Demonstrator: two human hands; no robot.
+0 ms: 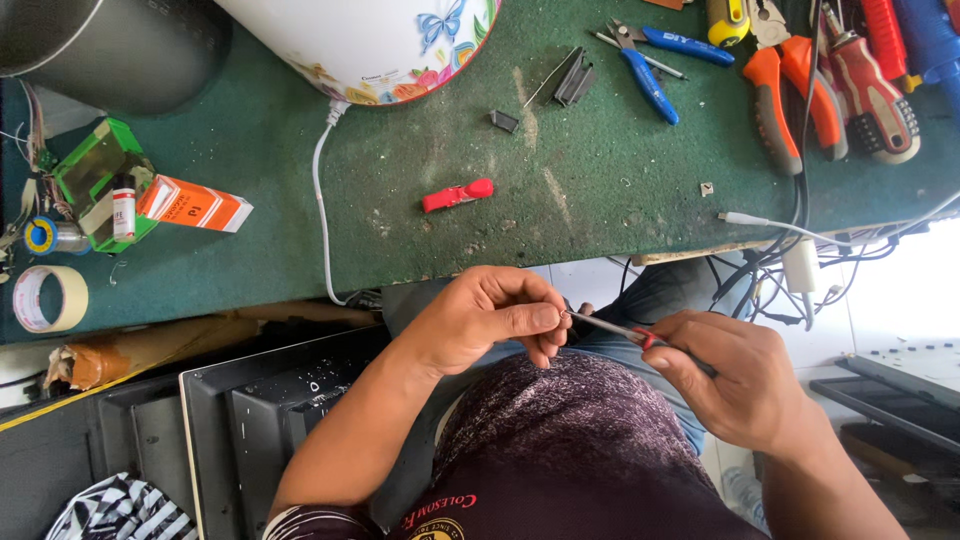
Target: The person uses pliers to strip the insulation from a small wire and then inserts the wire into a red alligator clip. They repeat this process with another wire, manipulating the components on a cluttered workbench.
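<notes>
A thin metal tool (605, 325) lies over the lap, just below the worktop (600, 190) edge. The right hand (735, 380) grips its handle; the left hand (490, 320) pinches its tip. Pliers (790, 90) lie at two o'clock.

Repair workshop, green felt bench (600, 180), pliers (790, 90), screwdrivers (880, 95), solder spool (45, 237)

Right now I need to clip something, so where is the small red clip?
In the head view the small red clip lies alone mid-bench on the green mat, right of the white cable and beyond both hands.
</notes>
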